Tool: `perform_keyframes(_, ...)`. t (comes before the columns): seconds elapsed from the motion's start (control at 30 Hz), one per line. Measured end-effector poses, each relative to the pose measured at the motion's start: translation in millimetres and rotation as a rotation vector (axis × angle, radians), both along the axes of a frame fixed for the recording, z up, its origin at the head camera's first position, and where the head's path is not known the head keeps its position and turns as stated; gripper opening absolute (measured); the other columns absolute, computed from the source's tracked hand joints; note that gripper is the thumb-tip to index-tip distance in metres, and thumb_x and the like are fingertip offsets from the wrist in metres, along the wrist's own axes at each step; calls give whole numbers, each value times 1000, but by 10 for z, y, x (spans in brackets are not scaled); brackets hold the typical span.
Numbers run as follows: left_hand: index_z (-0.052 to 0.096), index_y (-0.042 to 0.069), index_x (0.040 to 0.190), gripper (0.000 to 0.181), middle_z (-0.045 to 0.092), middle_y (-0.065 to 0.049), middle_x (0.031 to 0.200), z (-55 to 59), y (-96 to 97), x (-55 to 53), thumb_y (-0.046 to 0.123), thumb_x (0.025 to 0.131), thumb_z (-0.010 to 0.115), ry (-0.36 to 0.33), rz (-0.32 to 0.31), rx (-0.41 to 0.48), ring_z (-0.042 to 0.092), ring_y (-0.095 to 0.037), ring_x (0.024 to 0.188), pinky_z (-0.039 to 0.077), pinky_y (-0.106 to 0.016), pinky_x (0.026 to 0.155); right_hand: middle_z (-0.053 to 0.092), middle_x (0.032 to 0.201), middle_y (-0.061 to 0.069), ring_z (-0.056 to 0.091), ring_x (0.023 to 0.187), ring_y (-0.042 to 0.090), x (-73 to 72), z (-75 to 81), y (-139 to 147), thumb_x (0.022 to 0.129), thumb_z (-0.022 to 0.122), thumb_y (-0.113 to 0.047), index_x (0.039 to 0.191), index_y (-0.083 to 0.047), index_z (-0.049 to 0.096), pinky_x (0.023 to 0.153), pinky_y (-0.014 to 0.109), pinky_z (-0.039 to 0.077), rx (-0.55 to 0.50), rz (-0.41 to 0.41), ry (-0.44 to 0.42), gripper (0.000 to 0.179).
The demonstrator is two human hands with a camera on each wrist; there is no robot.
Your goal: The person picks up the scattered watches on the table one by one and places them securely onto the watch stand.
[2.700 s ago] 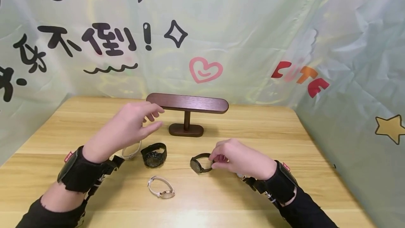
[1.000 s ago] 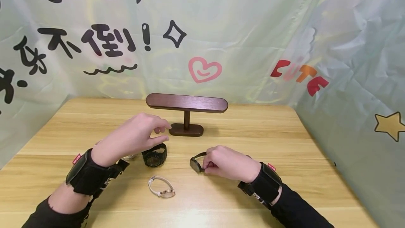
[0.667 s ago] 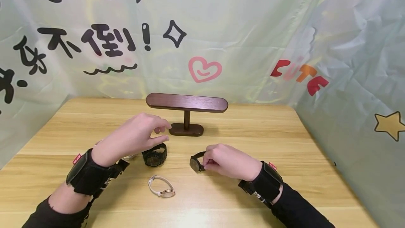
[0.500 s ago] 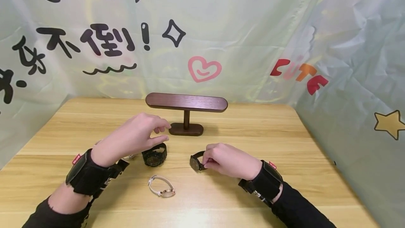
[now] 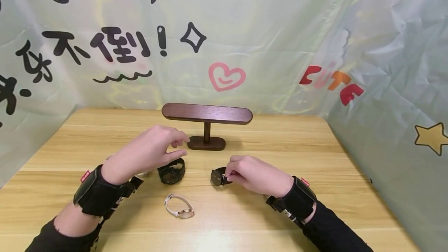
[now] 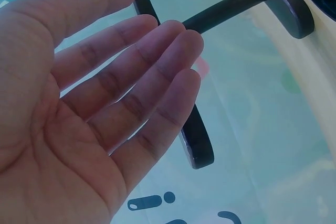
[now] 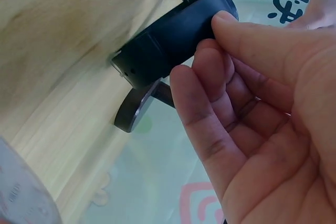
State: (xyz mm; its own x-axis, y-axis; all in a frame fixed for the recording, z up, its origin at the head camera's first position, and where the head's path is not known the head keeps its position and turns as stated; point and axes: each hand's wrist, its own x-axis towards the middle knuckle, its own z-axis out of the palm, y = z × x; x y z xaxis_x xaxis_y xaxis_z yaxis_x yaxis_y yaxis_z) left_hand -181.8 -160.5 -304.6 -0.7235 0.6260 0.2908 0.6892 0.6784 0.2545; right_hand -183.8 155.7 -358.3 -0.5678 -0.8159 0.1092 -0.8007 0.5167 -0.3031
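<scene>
My right hand (image 5: 257, 174) pinches the strap of a black watch (image 5: 217, 177) with a round dark dial, right of the table's middle. In the right wrist view, thumb and fingertips hold the wide dark band (image 7: 173, 38). My left hand (image 5: 152, 147) hovers with loosely bent fingers and holds nothing; the left wrist view shows its bare palm (image 6: 68, 145). Just below that hand lies a chunky black sports watch (image 5: 170, 175). In front is a thin white-strapped watch (image 5: 180, 207) with a gold-toned case. Another pale band (image 5: 142, 174) is mostly hidden behind the left wrist.
A dark brown T-shaped watch stand (image 5: 206, 114) rises at the back of the wooden table (image 5: 280, 139); its base is close to my left fingertips. Printed cloth (image 5: 273, 42) hangs behind. In the right wrist view, a blurred pale round object (image 7: 23, 187) shows at lower left.
My right hand has moved left, further onto the black watch's strap, and the watch has tilted so its dial faces up more. My left hand moved slightly right and down, then stayed still.
</scene>
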Motion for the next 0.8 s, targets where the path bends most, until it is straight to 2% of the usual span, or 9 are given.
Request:
perform_keyframes(0.2,79,12,113,18,80,3,100,0,2,8,17,97,82,-5,-2,0,74,-11,91,65,-34,81,65,93,-6,57,86,0,-3,49,24,101,73,-4,97,-12,74,76,15,56,-19,3,-15,9)
perform_keyframes(0.6,78,12,115,20,80,2,102,-13,12,12,18,96,82,16,-10,-21,75,-12,92,65,-36,82,70,100,-8,63,90,-1,-2,145,103,104,71,-11,105,-14,77,78,19,58,-85,-14,-102,7)
perform_keyframes(0.8,77,12,124,38,79,2,106,17,7,19,19,89,89,1,-67,-37,75,-12,95,64,-33,81,70,104,-10,61,90,-1,16,217,107,106,70,-15,107,-18,76,79,19,58,-97,-20,-162,8)
